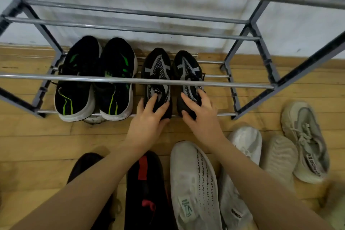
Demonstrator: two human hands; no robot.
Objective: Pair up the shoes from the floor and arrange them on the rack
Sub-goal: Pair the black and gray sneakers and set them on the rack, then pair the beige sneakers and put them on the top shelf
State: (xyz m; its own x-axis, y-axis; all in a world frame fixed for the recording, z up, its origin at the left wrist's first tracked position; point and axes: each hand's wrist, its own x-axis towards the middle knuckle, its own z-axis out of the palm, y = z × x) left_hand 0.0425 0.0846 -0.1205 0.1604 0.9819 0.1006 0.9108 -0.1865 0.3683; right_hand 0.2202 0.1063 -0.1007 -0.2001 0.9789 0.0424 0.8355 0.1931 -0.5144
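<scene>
A grey metal shoe rack (248,86) stands against the wall. On its bottom tier sits a pair of black shoes with green stripes (93,80) at the left. Beside them is a pair of small black shoes with grey mesh: the left one (157,69) and the right one (187,69). My left hand (149,117) grips the heel of the left small shoe. My right hand (199,115) grips the heel of the right small shoe. Both shoes point toe-first toward the wall.
On the wooden floor near me lie a black shoe with red marks (147,192), another black shoe (84,166), a white dotted shoe (194,183), a white mesh shoe (246,142), a grey shoe (233,205), and two beige sneakers (306,140), one sole-up (278,157).
</scene>
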